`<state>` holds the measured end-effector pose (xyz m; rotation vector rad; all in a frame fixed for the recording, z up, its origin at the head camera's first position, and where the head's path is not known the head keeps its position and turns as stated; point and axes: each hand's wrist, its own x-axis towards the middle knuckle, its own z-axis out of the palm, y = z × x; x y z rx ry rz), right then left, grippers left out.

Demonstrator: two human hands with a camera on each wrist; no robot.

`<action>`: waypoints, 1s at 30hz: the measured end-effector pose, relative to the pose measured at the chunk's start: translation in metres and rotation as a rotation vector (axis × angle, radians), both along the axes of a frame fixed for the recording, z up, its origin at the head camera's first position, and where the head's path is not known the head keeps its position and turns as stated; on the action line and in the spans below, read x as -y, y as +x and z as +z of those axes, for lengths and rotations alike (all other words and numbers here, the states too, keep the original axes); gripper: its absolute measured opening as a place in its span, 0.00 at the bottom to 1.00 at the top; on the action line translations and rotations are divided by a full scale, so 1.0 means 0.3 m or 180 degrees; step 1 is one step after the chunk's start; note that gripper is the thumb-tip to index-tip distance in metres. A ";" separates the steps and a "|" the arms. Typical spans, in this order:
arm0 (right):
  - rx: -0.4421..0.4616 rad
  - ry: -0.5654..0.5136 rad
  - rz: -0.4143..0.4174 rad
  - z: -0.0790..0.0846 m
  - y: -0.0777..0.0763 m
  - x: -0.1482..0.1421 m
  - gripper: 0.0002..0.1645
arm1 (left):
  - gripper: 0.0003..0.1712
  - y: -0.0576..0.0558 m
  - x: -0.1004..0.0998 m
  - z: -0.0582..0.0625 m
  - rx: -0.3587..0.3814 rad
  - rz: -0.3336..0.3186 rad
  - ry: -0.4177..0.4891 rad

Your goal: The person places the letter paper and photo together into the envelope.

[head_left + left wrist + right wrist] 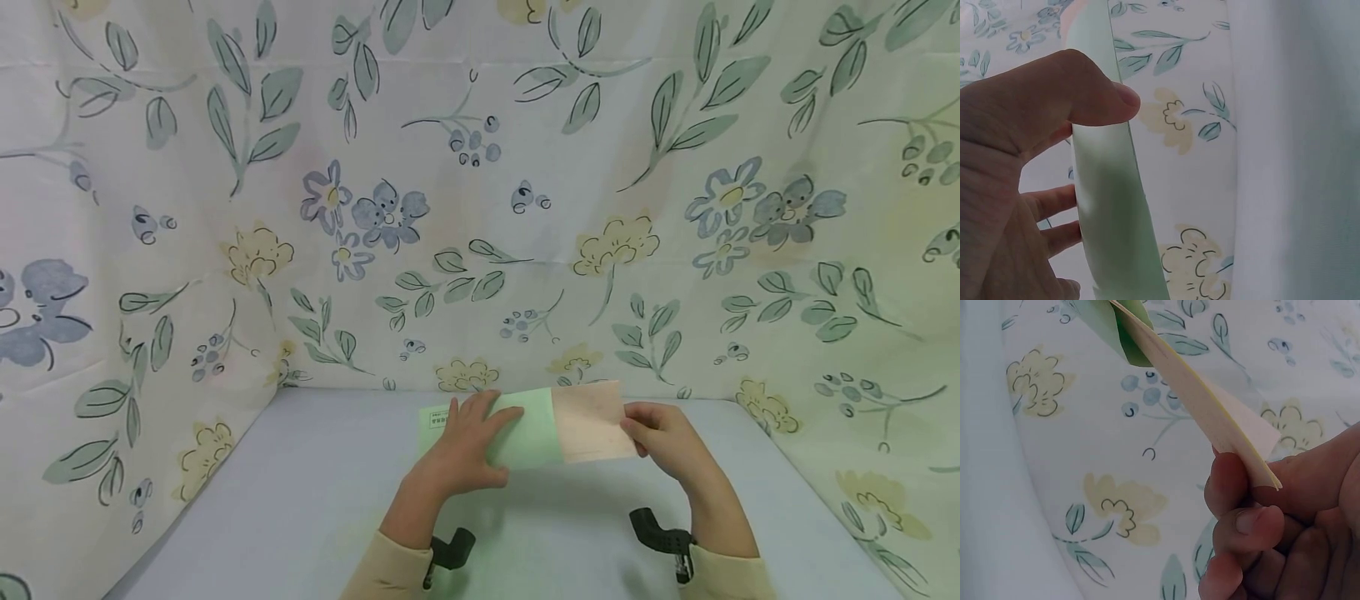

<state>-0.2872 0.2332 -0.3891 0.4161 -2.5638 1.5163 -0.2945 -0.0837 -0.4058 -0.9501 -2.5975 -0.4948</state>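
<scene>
A light green envelope (528, 425) with a small printed box at its left end is held up above the table. My left hand (465, 442) grips it, fingers across its face and thumb at the lower edge. In the left wrist view the thumb crosses the edge of the green envelope (1110, 181). From the envelope's right end extends a pale pink folded paper (592, 421). My right hand (663, 433) pinches the paper's right end between thumb and fingers. The right wrist view shows layers of the pink paper (1191, 394) spreading slightly apart, with the green envelope's open end (1129, 337) beyond.
A pale table (300, 483) lies beneath both hands. Behind it and at both sides hangs a white cloth (465, 325) printed with leaves and flowers. Each wrist carries a black camera mount (453, 550), close to the cream sleeves (390, 575).
</scene>
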 end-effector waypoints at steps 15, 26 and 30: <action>0.0104 -0.0092 0.0142 0.002 0.000 0.048 0.12 | 0.48 0.006 -0.004 0.004 0.0020 -0.0014 0.0006; 0.0197 -0.0102 0.0220 -0.009 -0.009 0.067 0.12 | 0.49 -0.001 -0.002 -0.005 0.0096 -0.0001 -0.0030; 0.0242 -0.0077 0.0312 -0.014 -0.011 0.075 0.11 | 0.49 -0.002 -0.001 -0.007 0.0152 -0.0030 -0.0019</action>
